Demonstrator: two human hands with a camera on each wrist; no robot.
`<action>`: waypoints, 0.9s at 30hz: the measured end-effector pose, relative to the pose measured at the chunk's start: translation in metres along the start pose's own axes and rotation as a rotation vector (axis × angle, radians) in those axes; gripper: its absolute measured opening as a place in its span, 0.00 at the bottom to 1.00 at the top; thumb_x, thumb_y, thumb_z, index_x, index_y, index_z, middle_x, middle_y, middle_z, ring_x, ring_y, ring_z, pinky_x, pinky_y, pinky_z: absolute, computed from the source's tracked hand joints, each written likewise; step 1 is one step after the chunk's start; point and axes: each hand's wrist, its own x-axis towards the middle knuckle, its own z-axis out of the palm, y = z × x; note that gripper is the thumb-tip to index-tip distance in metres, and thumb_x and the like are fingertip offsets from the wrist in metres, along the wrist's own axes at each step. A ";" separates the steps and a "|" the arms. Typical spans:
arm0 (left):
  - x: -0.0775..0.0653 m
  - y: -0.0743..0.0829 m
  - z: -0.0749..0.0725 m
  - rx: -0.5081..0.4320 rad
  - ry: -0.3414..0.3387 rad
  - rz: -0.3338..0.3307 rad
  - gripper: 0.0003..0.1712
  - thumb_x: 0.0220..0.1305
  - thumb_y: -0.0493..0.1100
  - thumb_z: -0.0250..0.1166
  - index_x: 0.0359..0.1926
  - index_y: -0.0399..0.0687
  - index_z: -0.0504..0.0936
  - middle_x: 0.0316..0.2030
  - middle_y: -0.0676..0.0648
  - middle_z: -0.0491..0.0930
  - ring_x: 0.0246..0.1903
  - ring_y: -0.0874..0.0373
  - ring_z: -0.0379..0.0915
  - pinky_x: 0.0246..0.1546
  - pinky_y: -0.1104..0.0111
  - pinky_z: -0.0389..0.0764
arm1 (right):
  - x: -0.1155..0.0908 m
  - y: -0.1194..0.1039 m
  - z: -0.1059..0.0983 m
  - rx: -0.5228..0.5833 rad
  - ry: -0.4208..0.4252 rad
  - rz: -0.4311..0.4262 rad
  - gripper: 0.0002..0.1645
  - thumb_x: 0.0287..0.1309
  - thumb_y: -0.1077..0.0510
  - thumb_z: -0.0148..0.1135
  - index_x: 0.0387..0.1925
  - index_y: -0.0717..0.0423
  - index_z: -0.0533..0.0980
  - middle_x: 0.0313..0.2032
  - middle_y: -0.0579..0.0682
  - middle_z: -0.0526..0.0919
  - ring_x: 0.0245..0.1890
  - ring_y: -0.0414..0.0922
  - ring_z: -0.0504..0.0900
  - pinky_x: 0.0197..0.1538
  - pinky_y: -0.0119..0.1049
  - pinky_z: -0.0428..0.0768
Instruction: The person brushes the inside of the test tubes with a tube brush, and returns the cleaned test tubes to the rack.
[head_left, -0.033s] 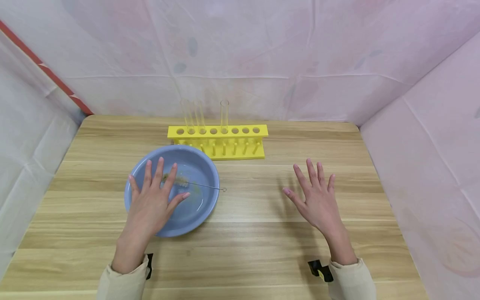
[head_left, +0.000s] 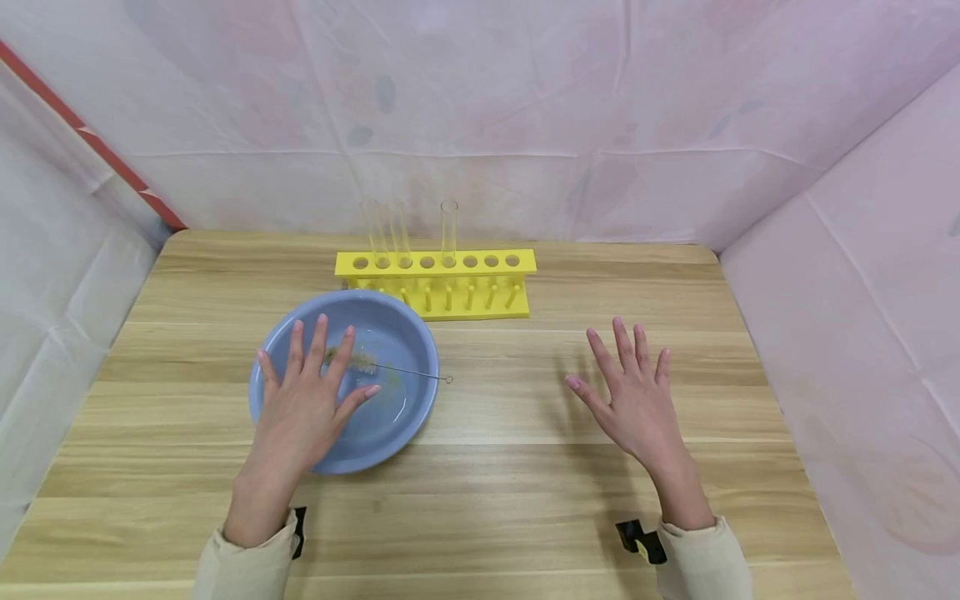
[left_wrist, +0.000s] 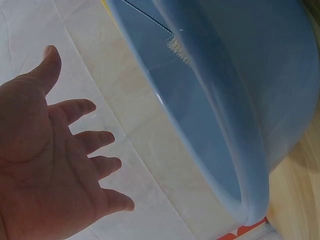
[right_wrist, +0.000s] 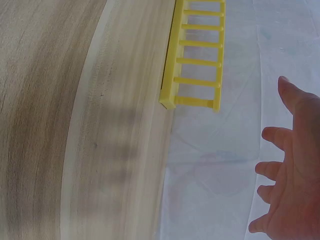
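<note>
My left hand [head_left: 300, 408] hovers over the near left part of a blue basin [head_left: 405, 417], fingers spread and holding nothing. Inside the basin lies a test tube brush [head_left: 363, 363], its wire handle resting across the right rim with the looped end outside. Part of the bristle head hides behind my fingers. In the left wrist view the palm [left_wrist: 45, 160] is raised beside the basin's rim [left_wrist: 220, 100]. Over the table's right half my right hand [head_left: 637, 408] is held with fingers spread, its shadow falling on the wood. Nothing is in it.
Behind the basin stands a yellow test tube rack [head_left: 480, 264] with pegs along its base. Three clear test tubes [head_left: 448, 233] stand in it, two at the left and one near the middle. Pale cloth walls [head_left: 480, 108] border the wooden table [head_left: 487, 517] at the back and sides.
</note>
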 end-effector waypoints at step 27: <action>-0.007 -0.045 -0.021 -0.037 0.026 -0.139 0.35 0.66 0.51 0.53 0.62 0.27 0.60 0.57 0.22 0.59 0.56 0.26 0.53 0.50 0.33 0.54 | 0.004 -0.011 0.013 0.105 -0.105 -0.024 0.36 0.63 0.42 0.49 0.65 0.59 0.58 0.65 0.64 0.55 0.67 0.60 0.45 0.62 0.63 0.40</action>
